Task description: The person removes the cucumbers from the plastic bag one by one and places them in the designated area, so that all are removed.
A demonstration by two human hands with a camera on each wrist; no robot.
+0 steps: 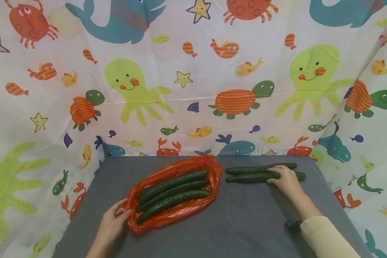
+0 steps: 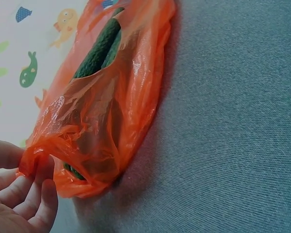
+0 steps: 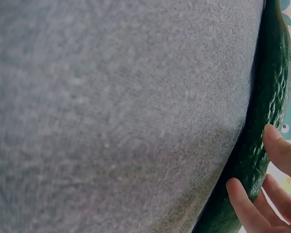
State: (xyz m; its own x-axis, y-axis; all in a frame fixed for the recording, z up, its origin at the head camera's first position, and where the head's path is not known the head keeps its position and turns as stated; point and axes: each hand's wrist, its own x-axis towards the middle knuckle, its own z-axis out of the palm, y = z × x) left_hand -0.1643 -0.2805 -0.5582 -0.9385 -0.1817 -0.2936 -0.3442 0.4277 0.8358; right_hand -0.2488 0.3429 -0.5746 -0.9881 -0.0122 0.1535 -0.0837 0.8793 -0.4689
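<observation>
At the left end of an orange plastic bag point(image 1: 209, 159), my left hand point(image 1: 113, 219) pinches the gathered film between thumb and fingers. The bag lies open at the top, and three dark green cucumbers point(image 1: 177, 196) rest side by side in it. In the left wrist view, the thin bag film point(image 2: 99, 114) partly covers them. To the right of the bag, two more cucumbers lie nearly parallel. My right hand point(image 1: 287, 181) holds the nearer cucumber point(image 1: 248, 177), thumb and fingertips on its sides in the right wrist view. Just behind it is the farther cucumber point(image 1: 246, 170).
A grey cloth point(image 1: 235, 222) covers the table. Behind and along both sides hangs a white curtain point(image 1: 187, 96) printed with sea animals. A small black object point(image 1: 292, 226) shows beside the right sleeve point(image 1: 324, 236).
</observation>
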